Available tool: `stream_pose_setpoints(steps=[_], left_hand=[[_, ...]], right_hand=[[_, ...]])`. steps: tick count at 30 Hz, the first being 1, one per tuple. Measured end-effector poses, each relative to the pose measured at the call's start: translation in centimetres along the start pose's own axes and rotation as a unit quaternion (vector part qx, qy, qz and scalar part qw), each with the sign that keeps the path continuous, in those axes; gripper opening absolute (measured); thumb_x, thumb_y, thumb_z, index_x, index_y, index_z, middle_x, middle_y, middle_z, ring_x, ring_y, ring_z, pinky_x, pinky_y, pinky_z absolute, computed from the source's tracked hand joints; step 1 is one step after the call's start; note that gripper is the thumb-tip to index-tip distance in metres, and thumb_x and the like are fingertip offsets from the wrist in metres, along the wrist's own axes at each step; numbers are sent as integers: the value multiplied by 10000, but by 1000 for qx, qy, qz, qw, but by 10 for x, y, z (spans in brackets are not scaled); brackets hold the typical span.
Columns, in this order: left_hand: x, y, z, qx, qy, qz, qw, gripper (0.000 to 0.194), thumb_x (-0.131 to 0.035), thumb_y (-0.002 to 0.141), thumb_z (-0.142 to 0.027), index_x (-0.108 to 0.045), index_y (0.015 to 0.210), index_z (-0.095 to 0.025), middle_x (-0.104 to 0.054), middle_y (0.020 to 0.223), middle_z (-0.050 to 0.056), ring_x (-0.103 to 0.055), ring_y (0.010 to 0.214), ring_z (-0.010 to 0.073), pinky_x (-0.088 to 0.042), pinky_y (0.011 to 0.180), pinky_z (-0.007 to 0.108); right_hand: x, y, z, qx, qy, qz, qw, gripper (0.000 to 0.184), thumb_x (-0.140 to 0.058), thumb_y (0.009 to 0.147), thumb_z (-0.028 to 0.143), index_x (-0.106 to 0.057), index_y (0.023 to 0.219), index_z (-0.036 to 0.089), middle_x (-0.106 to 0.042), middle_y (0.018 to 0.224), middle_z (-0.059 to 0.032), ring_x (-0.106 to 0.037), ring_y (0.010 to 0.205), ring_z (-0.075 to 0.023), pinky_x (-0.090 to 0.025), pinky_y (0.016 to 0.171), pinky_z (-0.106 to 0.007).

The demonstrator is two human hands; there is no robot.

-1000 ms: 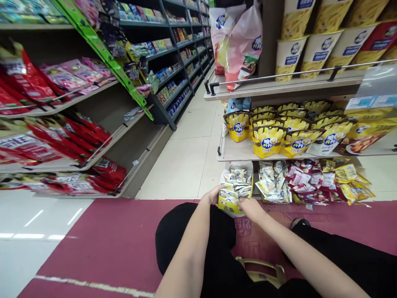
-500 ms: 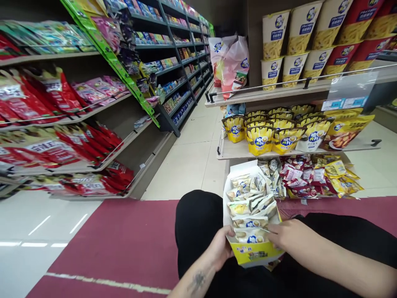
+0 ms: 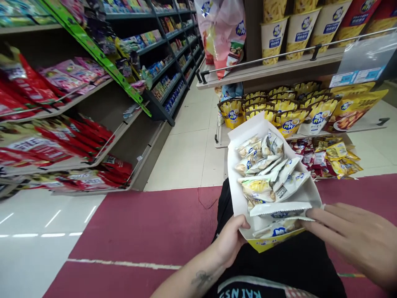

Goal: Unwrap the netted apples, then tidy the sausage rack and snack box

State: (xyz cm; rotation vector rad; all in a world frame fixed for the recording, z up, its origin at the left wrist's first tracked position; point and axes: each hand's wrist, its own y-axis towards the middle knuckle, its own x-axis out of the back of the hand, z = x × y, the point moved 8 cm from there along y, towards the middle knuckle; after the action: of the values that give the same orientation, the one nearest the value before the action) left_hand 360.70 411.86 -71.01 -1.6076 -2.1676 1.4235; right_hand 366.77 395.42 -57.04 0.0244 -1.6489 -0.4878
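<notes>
An open white and yellow carton (image 3: 238, 194) full of several small white and yellow snack packets (image 3: 266, 169) is held up over my lap. My left hand (image 3: 231, 242) grips the carton's near left corner from below, thumb over the rim. My right hand (image 3: 353, 236) lies against the carton's right side with fingers stretched toward the front packets, touching them at the rim.
Low shelves to the right hold yellow snack pouches (image 3: 279, 109) and loose packets (image 3: 335, 155) on the bottom tier. Shelves with red bags (image 3: 46, 140) line the left. A tiled aisle (image 3: 186, 153) runs ahead. A dark red mat (image 3: 139, 223) lies under me.
The carton has been lifted from the bottom shelf and drawn back toward me, now higher and closer over my lap. Both hands came back with it.
</notes>
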Motion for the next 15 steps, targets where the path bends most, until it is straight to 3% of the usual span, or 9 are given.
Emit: stream_pose_setpoints(steps=[5, 8, 11, 15], left_hand=[[-26, 17, -39, -47, 13, 36, 998, 437, -589, 523, -263, -685, 931, -140, -721, 1064, 70, -590, 1093, 301, -452, 826, 307], [-26, 28, -48, -78, 11, 29, 996, 424, -602, 496, -253, -675, 900, -147, -714, 1027, 68, -570, 1113, 325, -454, 897, 332], [-9, 43, -38, -106, 22, -5, 994, 440, -588, 485, -246, -660, 908, -148, -703, 957, 65, -578, 1052, 327, -461, 891, 349], [22, 64, -1, -112, 45, -33, 992, 358, -574, 484, -243, -632, 828, -161, -685, 866, 55, -591, 940, 299, -470, 823, 342]], right_hand=[[8, 6, -27, -46, 5, 43, 998, 431, -282, 918, -15, -571, 1059, 273, -694, 912, -39, -631, 754, -186, -499, 727, -336], [11, 2, -29, -60, 4, 26, 998, 365, -326, 965, 75, -602, 1041, 301, -694, 931, -66, -618, 794, -204, -505, 748, -357], [-2, -7, -18, -56, -17, 14, 998, 304, -380, 961, 118, -624, 980, 298, -697, 950, -85, -599, 816, -239, -489, 748, -402], [-33, -22, 1, -48, -1, -18, 999, 313, -373, 936, 82, -630, 894, 256, -707, 886, -71, -597, 757, -232, -489, 724, -384]])
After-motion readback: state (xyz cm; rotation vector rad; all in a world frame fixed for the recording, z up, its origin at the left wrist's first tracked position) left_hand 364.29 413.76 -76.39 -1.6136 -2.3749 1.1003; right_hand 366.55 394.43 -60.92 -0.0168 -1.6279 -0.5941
